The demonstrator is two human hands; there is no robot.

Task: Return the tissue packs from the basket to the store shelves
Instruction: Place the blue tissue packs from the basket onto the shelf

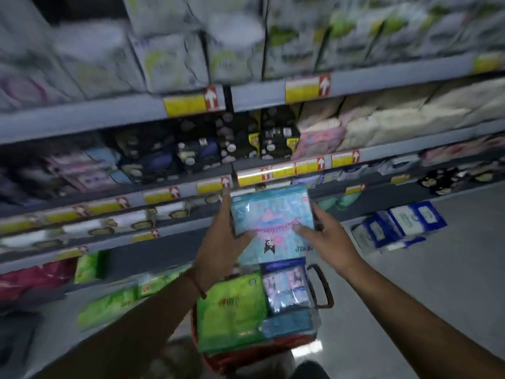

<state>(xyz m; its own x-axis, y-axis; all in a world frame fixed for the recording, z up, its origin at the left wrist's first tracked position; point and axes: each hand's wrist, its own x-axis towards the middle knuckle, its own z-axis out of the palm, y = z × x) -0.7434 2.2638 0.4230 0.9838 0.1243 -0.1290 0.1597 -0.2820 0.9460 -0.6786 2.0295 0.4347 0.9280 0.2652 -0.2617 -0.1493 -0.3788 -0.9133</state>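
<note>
A light-blue tissue pack (pixel 273 214) with pink lettering and a small cartoon figure is held up in front of the shelves, above the basket. My left hand (pixel 224 242) grips its left edge, thumb on the front. My right hand (pixel 325 236) grips its right edge, thumb across the front. Below, the red basket (pixel 246 354) with a dark handle (pixel 322 288) holds a green pack (pixel 232 310), a blue-topped clear pack (pixel 287 288) and a teal pack (pixel 289 324).
Grey store shelves (pixel 109 116) with yellow price tags run across the view, stocked with white, black, pink and green packs. Blue-and-white packs (pixel 401 225) lie on the pale floor at the right. The image is blurred by motion.
</note>
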